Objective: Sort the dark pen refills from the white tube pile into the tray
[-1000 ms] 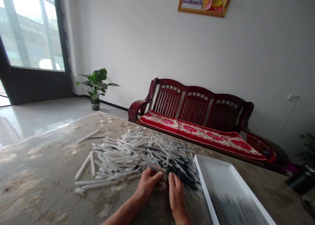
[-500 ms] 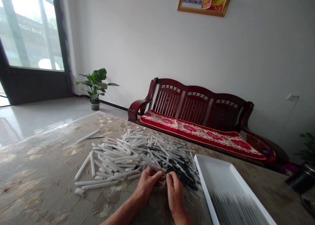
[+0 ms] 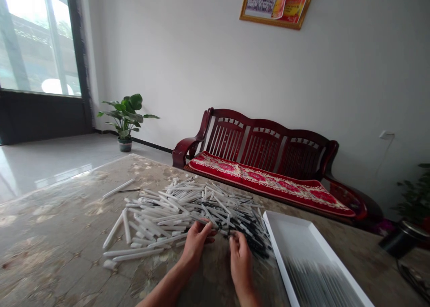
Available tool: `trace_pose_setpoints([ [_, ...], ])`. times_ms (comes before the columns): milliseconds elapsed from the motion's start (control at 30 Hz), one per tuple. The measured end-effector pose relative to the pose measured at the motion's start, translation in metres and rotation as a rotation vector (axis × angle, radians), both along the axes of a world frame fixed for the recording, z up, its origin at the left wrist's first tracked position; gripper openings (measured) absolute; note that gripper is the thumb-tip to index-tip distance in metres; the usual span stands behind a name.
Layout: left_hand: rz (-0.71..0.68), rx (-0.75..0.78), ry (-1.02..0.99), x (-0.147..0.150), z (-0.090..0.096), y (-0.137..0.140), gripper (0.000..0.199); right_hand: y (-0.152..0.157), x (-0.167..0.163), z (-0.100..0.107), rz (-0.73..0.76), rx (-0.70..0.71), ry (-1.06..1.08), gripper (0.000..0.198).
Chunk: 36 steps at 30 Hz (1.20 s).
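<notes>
My left hand (image 3: 194,246) is closed in a pinch around a slim pale pen, whose tip end points toward my other hand. My right hand (image 3: 241,255) is closed too, its thumb and fingertips on a small dark pen part; the exact shape is blurred. A narrow gap separates the two hands. Just beyond them spreads a loose heap of white pen barrels (image 3: 157,215), with black pen parts (image 3: 251,231) mixed in on its right side. To the right of my right hand stands a shallow white box (image 3: 281,262) with a row of slim greyish pens (image 3: 319,282) in it.
The patterned tablecloth (image 3: 67,235) covers the table. A white barrel (image 3: 118,188) lies apart at the left. Past the table are a dark red wooden bench (image 3: 262,141) and a potted plant (image 3: 125,118). A black container (image 3: 401,239) is at the right.
My hands have moved farther apart, the left one going slightly left and the right one slightly right. A dark part now shows between them. The view has shifted a little.
</notes>
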State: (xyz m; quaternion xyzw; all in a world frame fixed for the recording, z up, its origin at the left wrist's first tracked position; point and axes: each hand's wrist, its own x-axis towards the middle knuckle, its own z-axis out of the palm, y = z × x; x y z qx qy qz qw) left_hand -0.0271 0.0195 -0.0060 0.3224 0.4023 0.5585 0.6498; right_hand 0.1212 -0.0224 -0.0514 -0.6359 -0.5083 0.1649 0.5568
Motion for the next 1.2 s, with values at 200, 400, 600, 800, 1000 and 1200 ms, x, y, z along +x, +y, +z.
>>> trace_pose_setpoints([
  [200, 0.001, 0.028, 0.021, -0.002, -0.001, 0.004, 0.045, 0.008, -0.007, -0.007, 0.009, 0.077, -0.396, 0.043],
  [400, 0.002, 0.019, 0.005, -0.001, -0.004, 0.005, 0.046, 0.01, -0.014, 0.018, 0.036, -0.15, -0.659, 0.047],
  [600, -0.015, 0.011, -0.025, 0.001, -0.006, 0.008, 0.046, 0.023, -0.02, 0.048, 0.013, -0.414, -0.882, 0.036],
  [800, -0.038, -0.014, -0.083, 0.004, -0.004, 0.008, 0.046, 0.03, -0.009, 0.04, -0.03, -0.363, -0.888, 0.032],
  [1000, -0.084, -0.011, -0.126, 0.007, -0.004, 0.006, 0.049, 0.032, 0.009, 0.033, -0.006, 0.025, -0.316, 0.022],
  [1200, -0.11, 0.274, 0.162, 0.008, -0.009, 0.0, 0.038, 0.017, 0.01, 0.056, 0.029, -0.016, 0.489, 0.045],
])
